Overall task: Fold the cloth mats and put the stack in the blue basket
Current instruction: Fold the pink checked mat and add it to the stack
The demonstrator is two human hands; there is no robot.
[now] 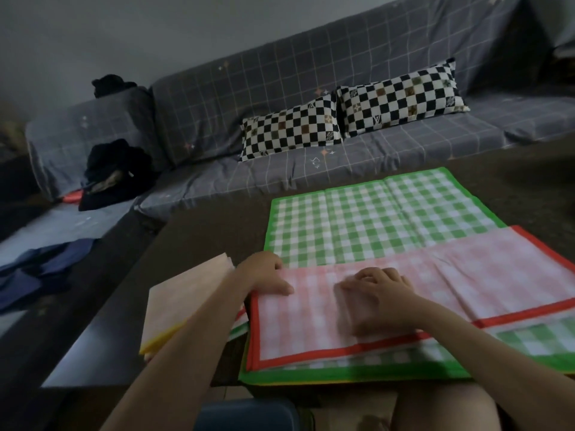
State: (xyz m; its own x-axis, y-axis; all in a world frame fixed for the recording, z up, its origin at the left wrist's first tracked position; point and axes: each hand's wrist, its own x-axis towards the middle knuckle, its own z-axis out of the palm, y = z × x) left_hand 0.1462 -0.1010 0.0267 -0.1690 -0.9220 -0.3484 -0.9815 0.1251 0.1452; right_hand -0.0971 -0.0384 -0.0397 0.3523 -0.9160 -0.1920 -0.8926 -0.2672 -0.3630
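A pink checked mat with a red border (466, 284), folded in half lengthwise, lies across a spread green checked mat (382, 219) on the dark table (199, 244). My left hand (264, 275) holds the pink mat's upper left corner, thumb on top. My right hand (376, 297), blurred, lies flat on the mat's middle with fingers spread. A folded pale stack with a yellow edge (183, 300) sits to the left of the mats. More mat edges show beneath at the left. A dark blue rim, perhaps the basket (249, 412), shows at the bottom.
A grey grid-pattern sofa (280, 169) runs behind the table with two checkered pillows (292, 129). Dark clothes (118, 172) lie on its left end. Blue fabric (37, 265) lies at the far left. My knee (460, 409) is at the bottom right.
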